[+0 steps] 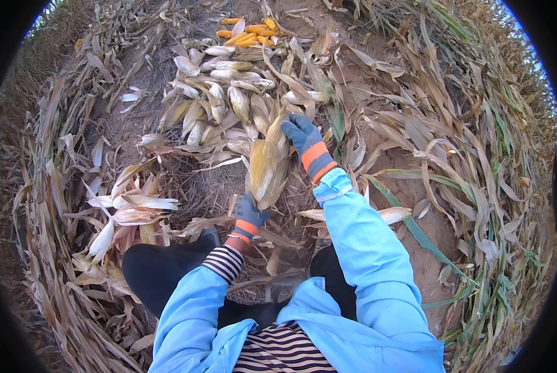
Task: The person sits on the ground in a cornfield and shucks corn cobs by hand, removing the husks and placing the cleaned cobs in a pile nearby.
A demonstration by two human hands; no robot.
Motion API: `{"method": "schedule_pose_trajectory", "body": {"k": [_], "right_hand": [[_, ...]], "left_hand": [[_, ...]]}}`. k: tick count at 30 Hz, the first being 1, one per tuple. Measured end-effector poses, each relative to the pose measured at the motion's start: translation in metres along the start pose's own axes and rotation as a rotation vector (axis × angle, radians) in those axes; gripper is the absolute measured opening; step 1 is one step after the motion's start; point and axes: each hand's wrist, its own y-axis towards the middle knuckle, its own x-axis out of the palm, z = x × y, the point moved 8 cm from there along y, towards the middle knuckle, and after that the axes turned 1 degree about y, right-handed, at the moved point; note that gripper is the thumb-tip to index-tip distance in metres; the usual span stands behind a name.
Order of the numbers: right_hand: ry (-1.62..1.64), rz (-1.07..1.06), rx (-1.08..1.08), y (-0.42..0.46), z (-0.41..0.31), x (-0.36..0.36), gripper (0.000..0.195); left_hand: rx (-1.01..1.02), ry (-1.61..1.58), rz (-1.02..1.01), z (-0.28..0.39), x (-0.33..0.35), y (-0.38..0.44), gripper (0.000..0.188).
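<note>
A large ear of corn in its dry husk [268,172] is held upright before me, its tip pointing away. My left hand [250,212], in a grey glove with an orange-striped cuff, grips its lower end. At the upper right of the ear, my right hand [301,133], gloved alike, has its fingers curled at the husk's tip; what lies between them is partly hidden. Just beyond is a pile of unhusked ears of corn [229,93]. Behind that pile lie several husked yellow corn cobs [250,35].
Loose pale husks [138,207] are heaped at the left by my knee. Dry corn stalks and leaves [446,121] form a thick bank on the right, with another bank [49,210] along the left. A long green leaf [423,238] lies on bare soil at the right.
</note>
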Motion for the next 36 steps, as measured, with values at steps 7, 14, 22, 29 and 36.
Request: {"method": "schedule_pose_trajectory", "body": {"k": [7, 14, 22, 29, 36], "right_hand": [[0.3, -0.072, 0.089, -0.036, -0.014, 0.002, 0.035], [0.488, -0.128, 0.061, -0.056, -0.054, 0.0, 0.024], [0.476, -0.131, 0.0, -0.06, -0.062, -0.01, 0.021], [0.434, 0.065, -0.077, -0.061, -0.061, -0.022, 0.016], [0.641, 0.266, -0.13, -0.06, -0.048, -0.039, 0.012]], "left_hand": [[-0.014, -0.486, -0.115, 0.049, 0.006, -0.017, 0.078], [-0.083, -0.538, -0.176, 0.085, 0.004, -0.03, 0.071], [-0.039, -0.569, -0.26, 0.105, 0.006, -0.04, 0.052], [-0.053, -0.54, -0.13, 0.11, 0.013, -0.042, 0.051], [-0.158, -0.706, -0.086, 0.117, 0.04, -0.05, 0.052]]}}
